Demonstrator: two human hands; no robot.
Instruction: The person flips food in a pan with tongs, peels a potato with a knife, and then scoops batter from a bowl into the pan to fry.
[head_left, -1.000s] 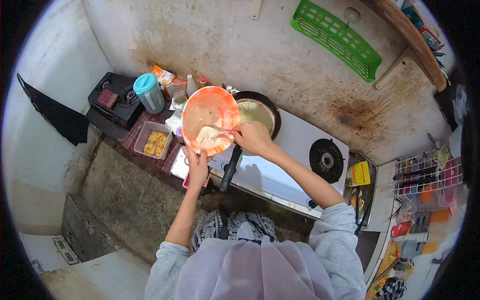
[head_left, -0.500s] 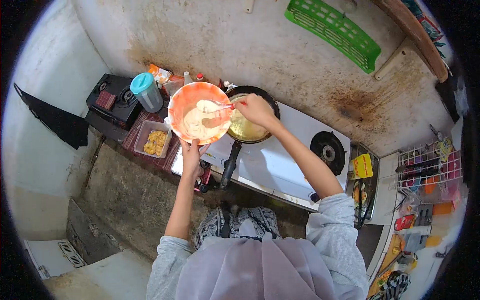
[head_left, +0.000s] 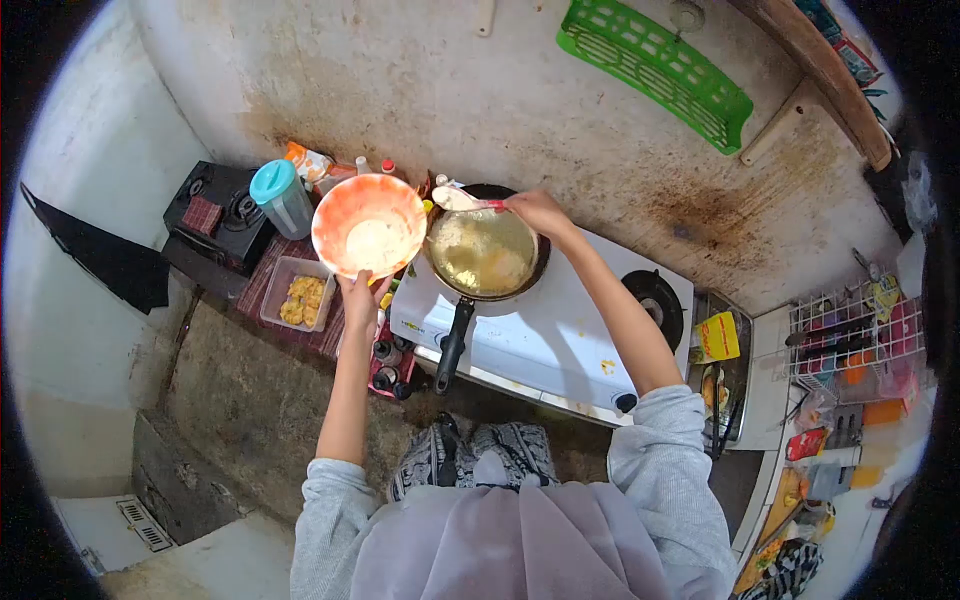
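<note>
My left hand (head_left: 362,298) grips the near side of an orange-and-white bowl (head_left: 330,215), which is tilted and has pale batter in its bottom. My right hand (head_left: 538,212) is closed around the red handle of a spoon (head_left: 457,200). The spoon's pale, batter-coated head is above the far left rim of a black frying pan (head_left: 455,345). Yellowish oil (head_left: 465,272) with pale, bubbling patches fills the pan, which sits on the white stove.
A white stove (head_left: 540,345) has a second burner (head_left: 655,308) at its right. To the left are a plastic container (head_left: 275,300) of fried pieces, a blue-lidded jug (head_left: 285,200) and a black stove (head_left: 215,215). Bottles (head_left: 388,365) stand below the bowl.
My right hand has lifted the spoon out of the bowl and moved it over the pan. The bowl has shifted left, uncovering more of the pan. Pale patches now show in the oil.
</note>
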